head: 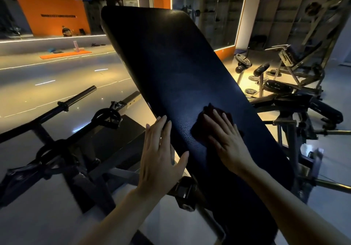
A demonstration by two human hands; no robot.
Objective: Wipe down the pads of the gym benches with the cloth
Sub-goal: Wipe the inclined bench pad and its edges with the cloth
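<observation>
A long black bench pad slopes from the upper left down to the lower right of the head view. A dark red cloth lies flat on the lower part of the pad. My right hand presses on the cloth with straight fingers spread over it. My left hand rests flat against the pad's left edge, fingers straight and thumb lying on the pad face. Most of the cloth is hidden under my right hand.
A barbell on its rack runs across the left, with the bench's steel frame below the pad. Another bench machine with weight plates stands at the right. An orange mat lies far off on the shiny floor.
</observation>
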